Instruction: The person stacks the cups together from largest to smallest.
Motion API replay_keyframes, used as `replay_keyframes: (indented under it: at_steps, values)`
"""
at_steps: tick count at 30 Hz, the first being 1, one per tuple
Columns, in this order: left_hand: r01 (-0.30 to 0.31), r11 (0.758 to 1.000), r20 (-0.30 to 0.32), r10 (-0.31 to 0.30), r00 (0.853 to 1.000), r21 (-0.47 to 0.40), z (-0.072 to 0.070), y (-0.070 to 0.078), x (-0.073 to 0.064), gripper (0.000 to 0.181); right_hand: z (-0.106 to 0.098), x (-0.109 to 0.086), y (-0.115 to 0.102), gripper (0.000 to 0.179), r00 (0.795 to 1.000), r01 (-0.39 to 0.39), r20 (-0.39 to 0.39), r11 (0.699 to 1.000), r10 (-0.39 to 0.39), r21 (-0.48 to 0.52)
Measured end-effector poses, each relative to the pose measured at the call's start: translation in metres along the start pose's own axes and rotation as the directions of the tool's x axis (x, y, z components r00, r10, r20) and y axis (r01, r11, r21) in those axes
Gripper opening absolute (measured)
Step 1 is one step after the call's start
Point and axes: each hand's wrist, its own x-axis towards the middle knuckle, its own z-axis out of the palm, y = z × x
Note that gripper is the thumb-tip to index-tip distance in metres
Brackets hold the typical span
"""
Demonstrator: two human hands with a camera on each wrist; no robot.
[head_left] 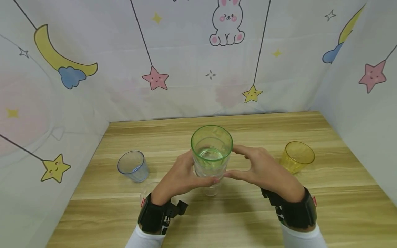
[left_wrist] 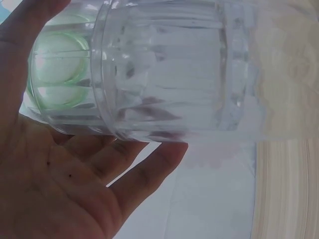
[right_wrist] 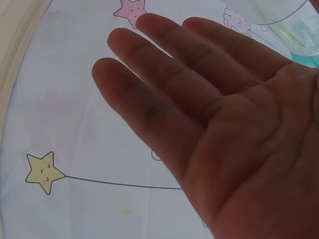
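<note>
Standing upright between the two hands, over the middle part of the table (head_left: 169, 136), a green-rimmed glass (head_left: 212, 137) is topping a column of clear glassware (left_wrist: 169, 74); whether the lowest base is touching the wood, I cannot tell. The left hand (head_left: 181, 174) is holding this column, its thumb crossing the near side and its fingers curving around the far side. The right hand (head_left: 264, 167) is spreading wide, its fingers reaching out nearly straight and its thumb well apart from them; both tips are coming right up to the glass, though contact is not showing clearly. Judging by this, the person is steadying or aligning stacked glasses, with the left hand doing the gripping and the right hand guarding the other side. The next move is probably calling for a level, gentle settling of the column, with the left hand easing only once everything is sitting squarely, since a tilt could be sending the upper glass sideways. Farther out, a blue cup (head_left: 138, 172) is standing on the left of the table, and a yellow cup (head_left: 292, 163) is standing on the right, just beyond the right hand. Behind the left wrist, a clear rounded object (head_left: 149, 188) is partly showing. Beyond the table, a patterned cloth (head_left: 186, 44) is hanging.
</note>
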Motion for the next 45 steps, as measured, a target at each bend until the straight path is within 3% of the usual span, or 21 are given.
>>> replay_keyframes:
  at_steps: [8,21,31,45]
  values:
    - [-0.015,1.0,-0.001,0.015,1.0,0.0,-0.001,-0.001,0.001,0.079,-0.006,-0.003,0.004,0.077,0.991,-0.13,0.007,0.989,0.131,-0.072]
    - [-0.034,0.999,-0.001,0.034,0.999,0.004,0.001,-0.002,0.001,0.081,-0.018,-0.013,0.011,0.079,0.975,-0.22,-0.004,0.966,0.221,-0.139]
    - [-0.005,1.0,-0.007,0.005,1.0,0.01,0.001,-0.001,0.0,0.081,-0.025,-0.017,0.017,0.082,0.957,-0.283,0.011,0.945,0.289,-0.164]
    - [0.0,1.0,-0.004,0.0,1.0,0.018,0.0,-0.001,0.0,0.081,-0.036,-0.021,0.026,0.09,0.921,-0.38,0.023,0.91,0.389,-0.168]
